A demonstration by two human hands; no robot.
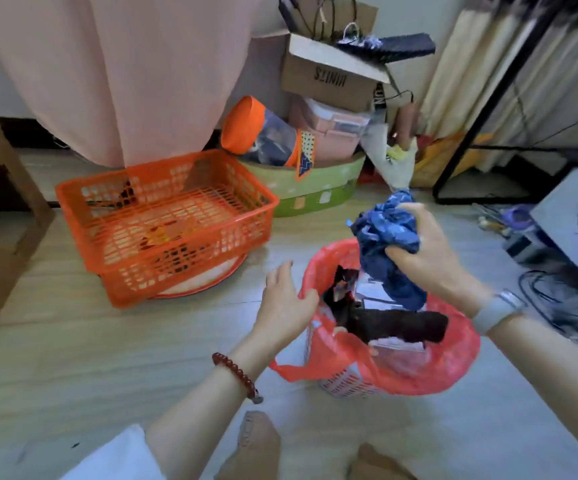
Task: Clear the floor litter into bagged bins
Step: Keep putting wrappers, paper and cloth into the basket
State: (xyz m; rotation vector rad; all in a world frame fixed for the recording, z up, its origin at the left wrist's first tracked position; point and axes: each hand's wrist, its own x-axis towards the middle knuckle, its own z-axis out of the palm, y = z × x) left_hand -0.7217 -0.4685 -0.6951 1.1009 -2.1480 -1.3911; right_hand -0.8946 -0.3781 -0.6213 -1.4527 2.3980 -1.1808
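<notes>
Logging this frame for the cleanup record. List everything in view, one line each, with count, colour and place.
bin: one, white lattice, floor centre-right
bin bag: one, red, lining the bin
crumpled wrapper: one, blue, held above the bin
dark litter: black, inside the bag
basket: one, orange, floor left of the bin
tub: one, green, behind the basket
cardboard box: one, brown, stacked at the back
curtain: one, pink, back left
left hand: one, touching the bag's rim
right hand: one, gripping the wrapper

Crumpled blue wrapper (389, 237) above red-bagged bin (453, 362)
</notes>
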